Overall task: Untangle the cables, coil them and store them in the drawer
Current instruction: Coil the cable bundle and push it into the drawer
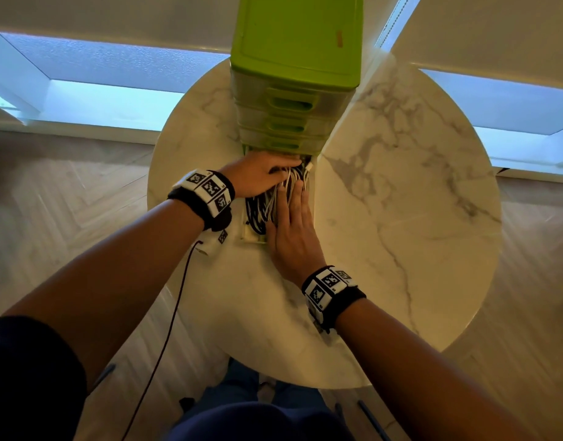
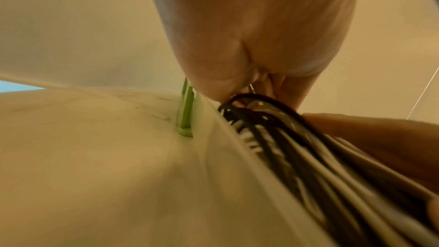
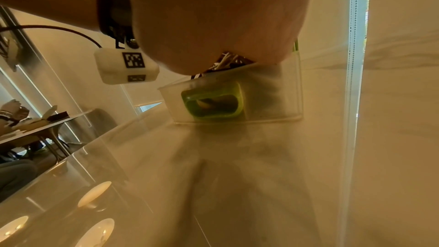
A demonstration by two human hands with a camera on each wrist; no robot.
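Observation:
A green drawer unit [image 1: 296, 43] stands at the back of a round marble table [image 1: 401, 218]. Its bottom clear drawer [image 1: 251, 235] is pulled out toward me and holds a bundle of black and white cables [image 1: 261, 208]. My left hand [image 1: 267, 176] lies across the far end of the bundle, fingers stretched toward the unit. My right hand [image 1: 292, 218] presses flat on the near right side with straight fingers. The left wrist view shows the cables [image 2: 285, 138] under my left palm [image 2: 261, 35]. The drawer's front [image 3: 273, 97] with its green handle [image 3: 213, 104] appears in the right wrist view, below my right hand [image 3: 213, 16].
A thin dark wire [image 1: 178, 297] hangs from my left wrist past the table's left edge. The unit's upper drawers [image 1: 289, 103] are closed. Bare marble lies to the right and in front of the drawer. Another table with a seated person [image 3: 23, 123] stands far off to the left.

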